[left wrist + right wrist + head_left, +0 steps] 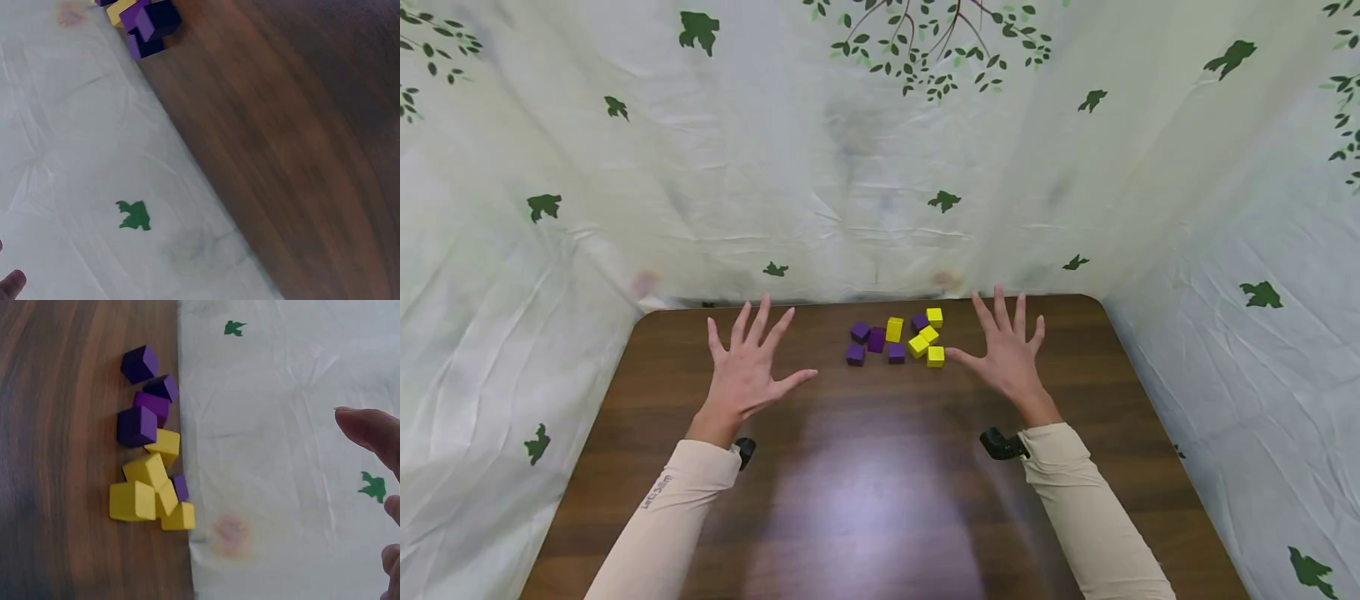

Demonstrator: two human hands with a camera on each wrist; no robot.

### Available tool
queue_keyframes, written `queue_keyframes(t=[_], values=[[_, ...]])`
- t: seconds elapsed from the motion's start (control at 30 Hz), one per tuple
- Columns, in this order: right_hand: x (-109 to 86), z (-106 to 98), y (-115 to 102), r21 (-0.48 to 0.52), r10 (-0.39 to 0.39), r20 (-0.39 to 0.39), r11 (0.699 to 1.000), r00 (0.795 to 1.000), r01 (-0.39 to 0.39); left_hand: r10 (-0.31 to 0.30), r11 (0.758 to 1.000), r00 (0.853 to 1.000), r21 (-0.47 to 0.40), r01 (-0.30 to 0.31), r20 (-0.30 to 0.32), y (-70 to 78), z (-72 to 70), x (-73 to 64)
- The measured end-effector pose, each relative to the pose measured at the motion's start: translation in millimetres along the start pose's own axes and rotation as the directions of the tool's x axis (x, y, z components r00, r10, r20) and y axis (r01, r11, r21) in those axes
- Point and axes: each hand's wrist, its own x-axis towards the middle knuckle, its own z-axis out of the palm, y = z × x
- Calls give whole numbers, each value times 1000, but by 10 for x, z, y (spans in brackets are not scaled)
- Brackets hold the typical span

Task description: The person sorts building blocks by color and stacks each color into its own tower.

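Several purple cubes [855,355] and several yellow cubes [935,357] lie in a loose cluster near the far edge of the wooden table [865,467]. Left of the cluster, my left hand [745,367] hovers with fingers spread and holds nothing. My right hand [1009,354] is spread likewise on the other side, its thumb tip close beside the nearest yellow cube; whether they touch I cannot tell. In the right wrist view the yellow cubes [132,501] sit nearer the bottom and the purple cubes [137,426] nearer the top. The left wrist view catches only some purple cubes [157,20] at its top.
A pale cloth [880,167] printed with green leaves hangs behind the table and along both sides. It meets the far table edge just past the cubes. Dark wrist cameras [1002,444] are strapped at both cuffs.
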Motion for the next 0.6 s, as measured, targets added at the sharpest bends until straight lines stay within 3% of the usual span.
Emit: queue_keyframes(t=[0.6], values=[[83,362,-84,82,-8,-30,997,1000,11,94,995,991,-33,-98,-98,-34,446,78]])
